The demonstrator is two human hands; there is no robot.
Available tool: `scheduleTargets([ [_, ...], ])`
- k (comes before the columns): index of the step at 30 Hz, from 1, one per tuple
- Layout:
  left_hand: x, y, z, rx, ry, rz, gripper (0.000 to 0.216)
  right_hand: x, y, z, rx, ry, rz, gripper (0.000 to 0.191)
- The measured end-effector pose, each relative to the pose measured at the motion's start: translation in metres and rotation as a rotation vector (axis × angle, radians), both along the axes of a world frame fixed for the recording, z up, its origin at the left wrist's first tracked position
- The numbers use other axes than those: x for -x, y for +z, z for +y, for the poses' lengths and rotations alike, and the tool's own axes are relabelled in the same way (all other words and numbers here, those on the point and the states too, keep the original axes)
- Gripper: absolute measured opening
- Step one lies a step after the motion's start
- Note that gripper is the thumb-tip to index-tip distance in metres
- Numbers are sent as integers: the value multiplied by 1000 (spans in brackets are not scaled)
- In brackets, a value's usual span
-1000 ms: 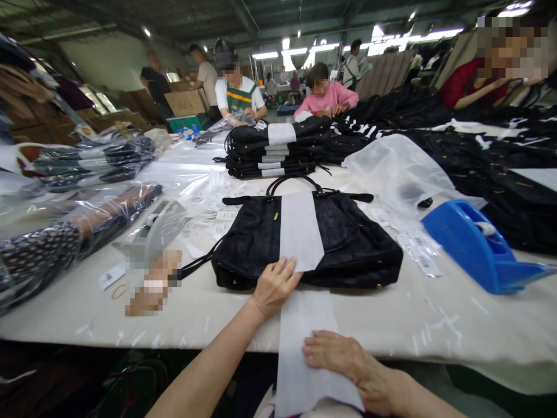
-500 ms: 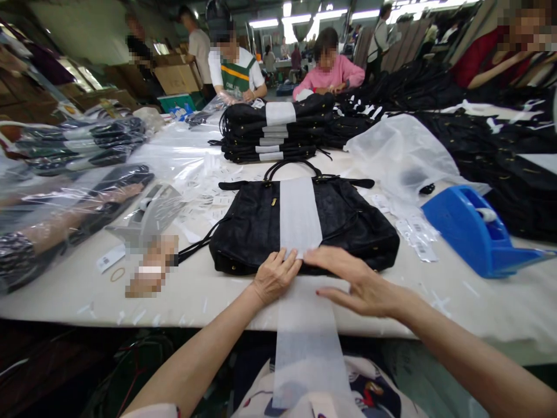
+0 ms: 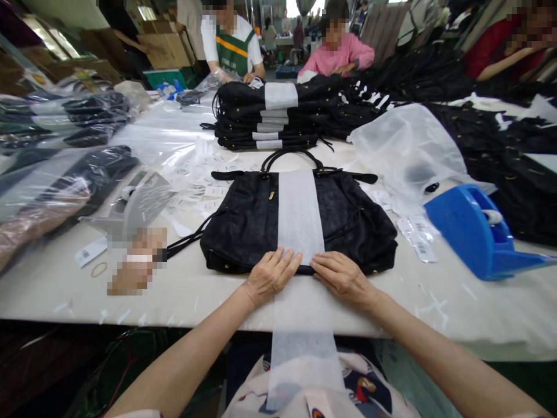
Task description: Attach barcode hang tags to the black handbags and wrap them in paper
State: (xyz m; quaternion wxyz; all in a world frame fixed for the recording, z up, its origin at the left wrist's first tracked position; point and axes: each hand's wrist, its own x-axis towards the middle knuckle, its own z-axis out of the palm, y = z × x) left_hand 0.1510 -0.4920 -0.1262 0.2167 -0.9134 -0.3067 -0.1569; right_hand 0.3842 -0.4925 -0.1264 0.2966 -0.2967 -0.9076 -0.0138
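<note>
A black handbag (image 3: 243, 226) lies flat on the table, its two thin handles pointing away from me. A white paper-like strip (image 3: 300, 209) runs up the middle of it. Toward me the strip passes over the bag's near edge and hangs off the table into my lap. My left hand (image 3: 272, 276) rests on the near edge, fingers stretched over the strip's left side. On the strip's right side, the fingers of my right hand (image 3: 342, 277) lie flat along the same edge. Both thumbs are mostly hidden.
A blue tape dispenser (image 3: 474, 232) stands at right, a grey one (image 3: 130, 203) at left. Behind lie stacked black bags (image 3: 243, 116) with white bands and a translucent plastic bag (image 3: 409, 145). Plastic-wrapped bags (image 3: 73, 191) fill the left. Two co-workers (image 3: 237, 49) sit or stand across the table.
My right hand has come down from above the strip onto the bag's near edge. My left hand keeps its place there. The view has tilted slightly downward.
</note>
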Motion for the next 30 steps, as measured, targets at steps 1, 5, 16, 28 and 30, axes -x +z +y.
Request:
scheduleTargets([
  [1, -1, 4, -1, 31, 11, 43, 31, 0, -3, 0, -4, -1, 1, 24],
  [5, -9, 19, -7, 106, 29, 164, 33, 2, -11, -3, -10, -19, 3, 24],
  [16, -12, 8, -7, 298, -5, 115, 39, -8, 48, 17, 199, -178, -183, 26],
  [28, -11, 4, -9, 317, 25, 31, 42, -76, 95, 49, 523, -193, -267, 26],
  [30, -11, 5, -9, 323, 26, 33, 42, -103, 104, 34, 487, -323, -121, 27],
])
